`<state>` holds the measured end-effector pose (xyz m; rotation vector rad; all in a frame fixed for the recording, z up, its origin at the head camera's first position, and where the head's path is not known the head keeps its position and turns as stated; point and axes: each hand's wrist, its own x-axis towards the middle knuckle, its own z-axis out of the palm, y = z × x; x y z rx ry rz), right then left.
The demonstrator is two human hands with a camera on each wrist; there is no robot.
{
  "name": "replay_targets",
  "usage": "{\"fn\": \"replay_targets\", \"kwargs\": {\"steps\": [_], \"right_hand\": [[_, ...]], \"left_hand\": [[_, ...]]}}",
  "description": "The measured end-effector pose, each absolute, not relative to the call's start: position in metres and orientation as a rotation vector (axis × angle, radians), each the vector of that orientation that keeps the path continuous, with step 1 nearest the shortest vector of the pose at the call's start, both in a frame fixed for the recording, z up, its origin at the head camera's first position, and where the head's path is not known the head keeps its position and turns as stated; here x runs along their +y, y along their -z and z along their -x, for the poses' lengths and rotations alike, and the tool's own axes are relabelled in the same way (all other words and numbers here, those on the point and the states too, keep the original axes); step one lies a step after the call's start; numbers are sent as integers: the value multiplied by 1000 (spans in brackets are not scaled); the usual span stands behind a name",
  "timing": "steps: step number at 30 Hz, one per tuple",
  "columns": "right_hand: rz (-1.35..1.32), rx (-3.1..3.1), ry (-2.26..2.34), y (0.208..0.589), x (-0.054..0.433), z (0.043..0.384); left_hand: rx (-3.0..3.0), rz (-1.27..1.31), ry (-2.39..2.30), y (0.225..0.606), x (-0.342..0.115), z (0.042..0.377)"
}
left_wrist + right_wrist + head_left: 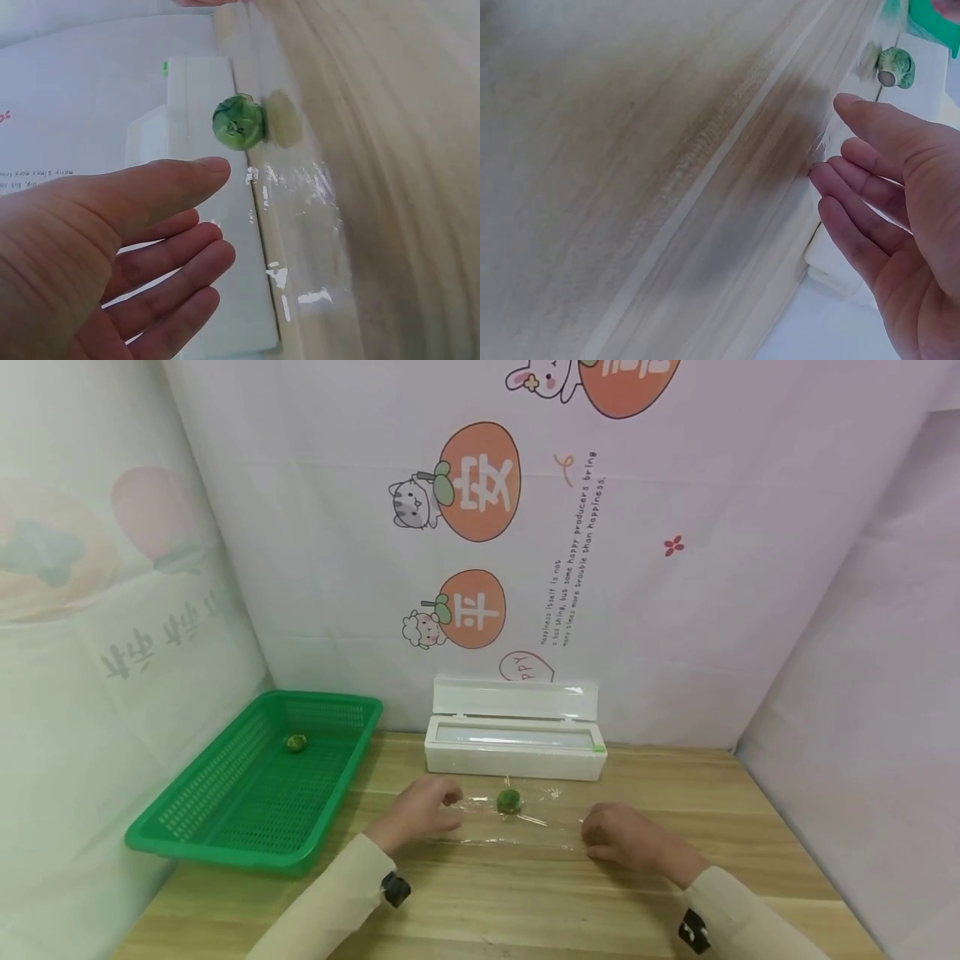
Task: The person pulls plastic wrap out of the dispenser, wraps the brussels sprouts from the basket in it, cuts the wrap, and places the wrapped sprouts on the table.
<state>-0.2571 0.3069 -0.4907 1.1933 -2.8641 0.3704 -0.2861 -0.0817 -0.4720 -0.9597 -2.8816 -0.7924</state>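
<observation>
Left hand (97,225) and right hand (934,217) flank film (534,828) edges, sprout (508,802) free between.

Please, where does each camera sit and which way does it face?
Head: on the head, facing forward and down over the table; left hand, right hand and both sleeves show.
Left wrist: on that wrist, facing past the left hand to a green sprout and white box; skin at the top.
Right wrist: on that wrist, facing past the right hand across the table; skin at top right.
Both wrist views show the green sprout and white box.
</observation>
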Motion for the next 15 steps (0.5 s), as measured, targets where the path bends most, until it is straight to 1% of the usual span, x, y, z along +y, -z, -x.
{"fn": "replay_targets", "kwargs": {"steps": [10,15], "right_hand": [[-1138,-2894,-402,483,315,250],[-1109,-2909,-410,477,318,247]], "left_hand": [[-2904,1067,692,483,-112,268],[-2879,1152,654,485,-121,266]]}}
